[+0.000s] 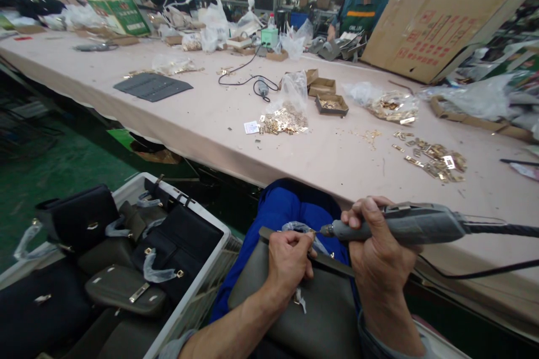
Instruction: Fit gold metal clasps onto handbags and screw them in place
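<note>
A grey leather handbag lies on my lap, over blue trousers. My left hand pinches its upper edge by a small gold fitting wrapped in clear plastic. My right hand grips a grey electric screwdriver, held level, with its tip touching the fitting next to my left fingers. The tool's black cable runs off to the right.
A white crate at my left holds several dark handbags. The long pink table ahead carries piles of gold fittings, small cardboard trays, plastic bags and a second corded tool. Other people sit at the far side, by a large cardboard sheet.
</note>
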### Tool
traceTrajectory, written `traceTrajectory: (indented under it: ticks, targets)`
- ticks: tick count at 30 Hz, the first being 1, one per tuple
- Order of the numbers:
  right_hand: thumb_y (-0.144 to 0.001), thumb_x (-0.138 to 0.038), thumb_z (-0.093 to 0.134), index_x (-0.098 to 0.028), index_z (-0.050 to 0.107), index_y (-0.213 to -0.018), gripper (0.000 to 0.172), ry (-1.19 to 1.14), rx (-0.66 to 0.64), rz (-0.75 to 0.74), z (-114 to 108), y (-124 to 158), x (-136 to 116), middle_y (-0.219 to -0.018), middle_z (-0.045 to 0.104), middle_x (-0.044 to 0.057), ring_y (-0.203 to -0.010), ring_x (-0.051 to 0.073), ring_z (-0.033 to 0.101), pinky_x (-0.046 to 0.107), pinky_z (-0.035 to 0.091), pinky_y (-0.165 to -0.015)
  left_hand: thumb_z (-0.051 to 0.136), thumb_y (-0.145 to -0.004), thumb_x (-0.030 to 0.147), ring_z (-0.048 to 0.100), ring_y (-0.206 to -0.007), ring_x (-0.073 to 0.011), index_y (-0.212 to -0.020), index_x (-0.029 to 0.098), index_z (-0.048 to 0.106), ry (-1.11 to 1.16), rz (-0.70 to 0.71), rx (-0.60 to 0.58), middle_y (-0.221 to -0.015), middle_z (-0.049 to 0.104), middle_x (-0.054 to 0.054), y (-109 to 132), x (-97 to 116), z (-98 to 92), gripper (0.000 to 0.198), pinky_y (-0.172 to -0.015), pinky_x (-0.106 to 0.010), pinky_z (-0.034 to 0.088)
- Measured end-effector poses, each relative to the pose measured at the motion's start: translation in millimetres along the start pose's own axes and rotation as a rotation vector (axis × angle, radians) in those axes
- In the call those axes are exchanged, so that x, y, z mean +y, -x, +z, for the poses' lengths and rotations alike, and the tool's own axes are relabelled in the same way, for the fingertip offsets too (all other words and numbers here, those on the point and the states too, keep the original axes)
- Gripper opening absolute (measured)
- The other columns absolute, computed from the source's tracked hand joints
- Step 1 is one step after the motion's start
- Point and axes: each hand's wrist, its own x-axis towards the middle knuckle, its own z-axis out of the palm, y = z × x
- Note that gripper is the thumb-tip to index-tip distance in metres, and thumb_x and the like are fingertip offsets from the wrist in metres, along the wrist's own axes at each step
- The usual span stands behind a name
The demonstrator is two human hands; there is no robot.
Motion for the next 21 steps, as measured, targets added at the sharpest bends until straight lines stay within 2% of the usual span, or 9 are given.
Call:
traceTrajectory:
  ticks: [21]
  targets:
    - [-0.084, -0.02, 0.08, -0.017, 0.063, -0.089, 0.019, -0.012, -0.017, 0.007, -0.5, 1.1, -0.9, -0.07, 0.057, -0.001, -0.057, 0.011, 0.052, 0.028, 0.051, -0.061, 0.067, -0.089, 0.042, 0.046, -0.026, -0.0103, -0.057, 0.015, 0.071, -0.032, -0.009, 0.013, -0.032, 0.053, 0.0, -0.3, 3.0, -1.6, 0.043, -0.034, -0.019, 0.029]
